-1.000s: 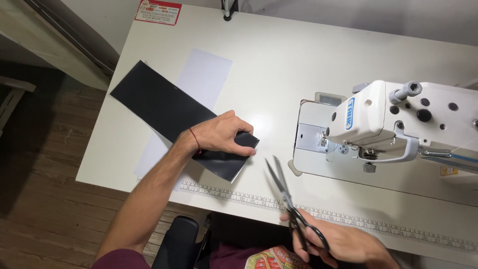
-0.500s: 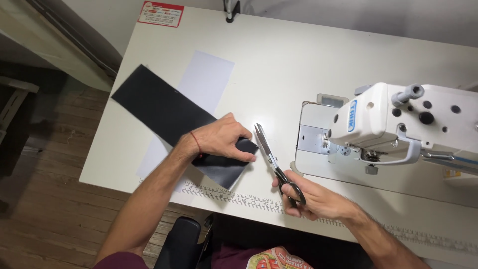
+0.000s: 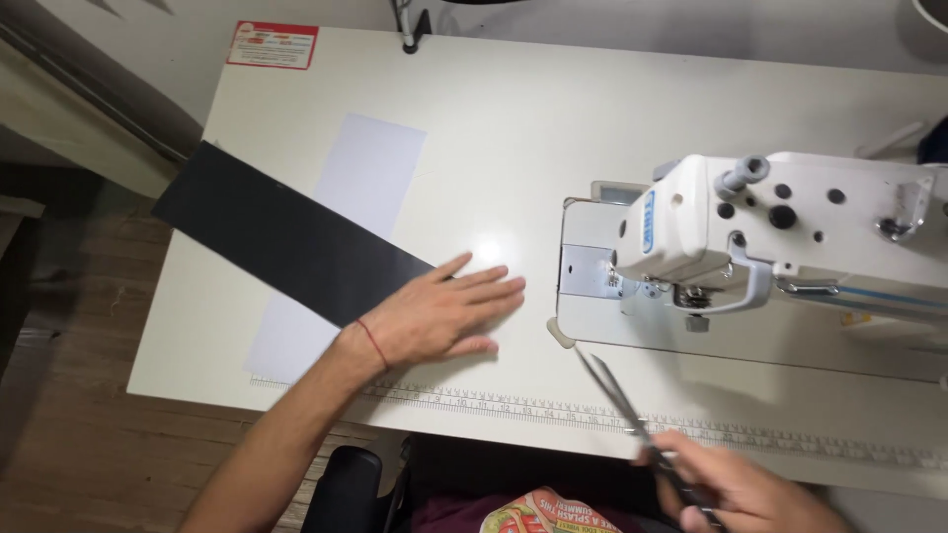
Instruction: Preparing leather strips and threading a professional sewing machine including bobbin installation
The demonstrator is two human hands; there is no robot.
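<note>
While the left hand (image 3: 439, 316) lies flat, fingers spread, on the long black strip's (image 3: 281, 232) end, the right hand (image 3: 736, 489) grips scissors (image 3: 622, 400) below the sewing machine (image 3: 790, 232)

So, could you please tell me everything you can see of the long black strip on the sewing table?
The long black strip of thin, matte sheet material is a flat rectangle lying diagonally on the white table, its upper-left corner overhanging the table's left edge. It lies across a pale lavender rectangular sheet. The left hand lies flat, fingers spread, over its lower-right end, hiding that end. It looks smooth and uncreased.
</note>
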